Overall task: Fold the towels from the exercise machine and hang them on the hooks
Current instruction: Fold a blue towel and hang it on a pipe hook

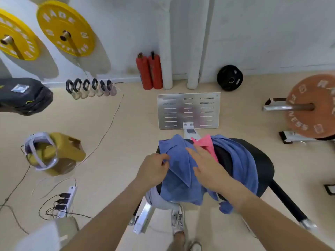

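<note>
Several towels lie crumpled over the black padded seat [261, 160] of the exercise machine at lower centre. A blue towel [178, 171] covers the seat's left half, a pink towel [205, 143] pokes out in the middle, and a second blue towel [243, 160] drapes over the right side. My left hand [153, 169] pinches the left edge of the near blue towel. My right hand [206, 167] rests flat on the same towel with its fingers spread. No hooks are in view.
The machine's metal footplate [188, 110] stands beyond the seat. Two red fire extinguishers [149, 71] lean on the wall. Yellow weight plates [66, 29] hang upper left; an orange plate [313, 107] sits right. A power strip [66, 200] with cables lies on the floor left.
</note>
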Demonstrator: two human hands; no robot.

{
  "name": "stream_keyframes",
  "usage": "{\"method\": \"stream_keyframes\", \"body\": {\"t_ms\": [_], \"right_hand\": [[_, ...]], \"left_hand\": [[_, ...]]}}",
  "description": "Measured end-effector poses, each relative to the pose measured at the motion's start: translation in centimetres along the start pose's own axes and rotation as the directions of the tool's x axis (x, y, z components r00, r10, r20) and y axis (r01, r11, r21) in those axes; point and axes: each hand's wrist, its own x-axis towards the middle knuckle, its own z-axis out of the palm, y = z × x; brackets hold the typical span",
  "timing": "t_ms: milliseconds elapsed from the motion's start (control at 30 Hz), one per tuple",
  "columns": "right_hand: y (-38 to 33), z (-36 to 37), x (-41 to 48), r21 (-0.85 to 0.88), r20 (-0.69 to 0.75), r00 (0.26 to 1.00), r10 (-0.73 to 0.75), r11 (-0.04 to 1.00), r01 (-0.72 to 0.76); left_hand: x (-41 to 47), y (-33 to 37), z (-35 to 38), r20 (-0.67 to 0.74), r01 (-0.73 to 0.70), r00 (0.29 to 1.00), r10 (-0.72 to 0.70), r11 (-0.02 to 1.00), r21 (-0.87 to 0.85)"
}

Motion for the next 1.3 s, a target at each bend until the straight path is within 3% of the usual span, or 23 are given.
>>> {"method": "stream_keyframes", "body": {"t_ms": [100,267,333,400,433,500,533,600,667,767,933,1100,1200,1300], "right_hand": [[-0.4,1.6,2.2,-0.081,0.096,0.995,0.017,0.997,-0.009],[0.1,2.6,5.4,-0.075,0.179,0.976,0.125,0.991,-0.113],[0.4,2.6,6.3,-0.076,0.172,0.974,0.149,0.988,-0.138],[0.5,1.8,7.3,0.013,0.196,0.965,0.174,0.984,-0.18],[0.6,1.3,7.7,0.07,0.196,0.965,0.176,0.979,-0.192],[0.7,-0.1,8.2,0.082,0.124,0.985,0.121,0.988,-0.132],[0.7,-0.8,8.4,0.018,0.059,0.997,0.05,0.999,-0.051],[0.2,-2.6,8.7,-0.034,-0.051,0.989,-0.136,0.99,0.134],[-1.1,-5.1,8.6,0.157,-0.053,0.965,-0.256,0.952,0.261],[-2.3,-10.1,7.1,0.513,0.065,0.962,-0.267,0.836,0.197],[-3.2,-17.9,4.2,0.485,0.093,0.957,-0.276,0.852,0.199],[-6.1,-23.7,1.3,0.638,-0.011,0.967,-0.253,0.743,0.202],[-7.5,-26.7,0.1,0.783,-0.155,0.977,-0.148,0.585,0.213],[-7.5,-29.6,-1.1,0.885,-0.23,0.97,-0.078,0.399,0.241]], "left_hand": [[3.2,-1.7,2.1,-0.096,0.04,0.995,-0.039,0.999,0.007],[6.6,-2.3,4.0,-0.06,0.188,0.981,-0.183,0.978,0.085],[7.6,-2.6,4.3,-0.033,0.316,0.948,-0.315,0.948,0.03],[8.3,-2.2,3.9,-0.02,0.424,0.902,-0.431,0.894,-0.147],[8.5,-1.6,3.4,-0.024,0.441,0.879,-0.475,0.834,-0.332],[8.4,0.2,1.9,0.026,0.406,0.832,-0.554,0.577,-0.709],[7.9,1.2,1.0,0.063,0.366,0.828,-0.557,0.453,-0.813],[6.9,3.4,-0.9,0.129,0.312,0.87,-0.475,0.33,-0.891],[5.5,5.8,-2.7,0.189,0.308,0.901,-0.391,0.269,-0.913],[3.4,8.6,-5.3,0.132,0.223,0.953,-0.272,0.337,-0.915],[0.1,12.1,-10.0,0.009,0.008,1.0,0.003,0.302,-0.953],[-1.0,14.7,-12.7,-0.063,-0.064,0.998,0.02,0.518,-0.853],[-1.9,14.5,-13.2,-0.006,0.008,1.0,-0.019,0.661,-0.75],[-2.9,14.0,-12.8,0.037,0.044,0.999,-0.025,0.642,-0.766]]}}
